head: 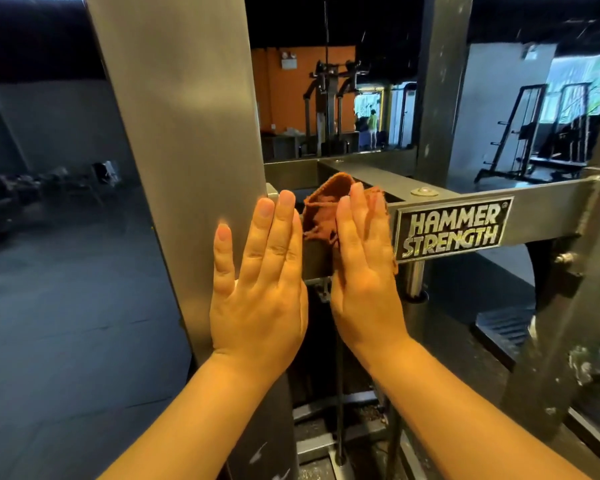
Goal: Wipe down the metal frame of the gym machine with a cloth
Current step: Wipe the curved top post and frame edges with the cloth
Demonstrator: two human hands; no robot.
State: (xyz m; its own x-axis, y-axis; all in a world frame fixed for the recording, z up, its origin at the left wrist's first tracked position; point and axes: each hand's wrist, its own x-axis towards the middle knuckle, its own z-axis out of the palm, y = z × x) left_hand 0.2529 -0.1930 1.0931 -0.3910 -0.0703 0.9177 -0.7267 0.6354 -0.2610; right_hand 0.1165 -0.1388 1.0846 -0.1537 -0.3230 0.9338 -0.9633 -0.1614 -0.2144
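Note:
A wide grey metal upright (184, 116) of the gym machine fills the left centre. A horizontal crossbar (541, 195) with a Hammer Strength plate (452, 228) runs right from it. My left hand (257, 285) lies flat with straight fingers against the upright's right edge. My right hand (364, 268) is flat too, its straight fingers pressing a crumpled rust-orange cloth (326, 209) against the crossbar just left of the plate. Most of the cloth is hidden behind the hand.
A second grey upright (440, 81) rises behind the crossbar, and a scuffed slanted post (568, 323) stands at the right. Other gym machines (329, 109) and racks (520, 133) stand far back. Dark rubber floor (66, 323) lies to the left.

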